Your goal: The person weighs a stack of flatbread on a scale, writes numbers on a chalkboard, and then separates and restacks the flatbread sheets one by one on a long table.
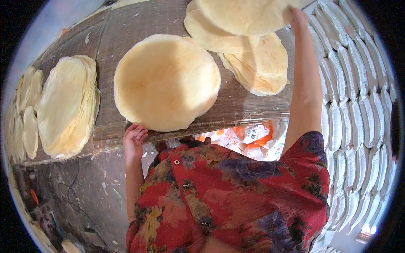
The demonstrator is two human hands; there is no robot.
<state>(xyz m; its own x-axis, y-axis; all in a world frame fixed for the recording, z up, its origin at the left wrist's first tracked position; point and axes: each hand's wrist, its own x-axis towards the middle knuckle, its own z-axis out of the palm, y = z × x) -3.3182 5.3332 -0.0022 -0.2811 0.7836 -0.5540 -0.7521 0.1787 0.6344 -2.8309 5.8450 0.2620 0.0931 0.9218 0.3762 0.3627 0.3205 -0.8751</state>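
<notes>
A stack of round, thin flatbreads (167,82) lies on the brown table (109,41) before me. My left hand (135,136) rests at the table's front edge, fingers curled by the stack's lower left rim; whether it grips the bread is unclear. At the upper right, my right hand (297,18) holds the edge of a large flatbread (246,14), which looks partly raised. Beneath it lie more overlapping sheets, some folded, with a browned flatbread (269,57) among them.
To the left stand another flatbread pile (65,104) and several smaller piles (30,126) at the table's far end. White filled sacks (354,110) are stacked high on the right. Printed plastic bags (253,137) lie below the front edge. A thin cable (71,189) runs over the floor.
</notes>
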